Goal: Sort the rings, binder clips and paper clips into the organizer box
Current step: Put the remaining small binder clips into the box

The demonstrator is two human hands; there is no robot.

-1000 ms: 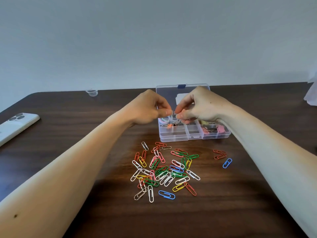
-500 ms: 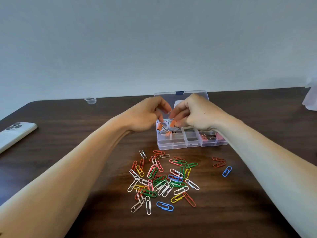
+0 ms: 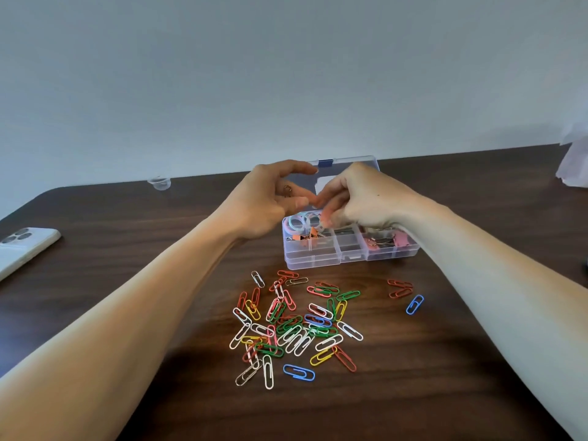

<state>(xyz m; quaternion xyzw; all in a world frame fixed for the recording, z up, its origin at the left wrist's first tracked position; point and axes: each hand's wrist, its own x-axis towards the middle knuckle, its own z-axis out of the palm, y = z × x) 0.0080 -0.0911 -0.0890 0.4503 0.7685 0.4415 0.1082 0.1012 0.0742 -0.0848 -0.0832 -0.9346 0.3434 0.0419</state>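
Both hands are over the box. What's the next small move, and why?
Probably drop the small metal ring resting in the left hand into the far-left compartment of the organizer box, where the pastel rings already sit. The right hand hovers there too; the paper clips wait on the table.

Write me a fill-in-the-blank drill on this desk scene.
The loose paper clips lie on the ____. The organizer box has its lid ____. The phone lies to the box's ____. The binder clips at its right end are ____.
Missing: table, open, left, pink.
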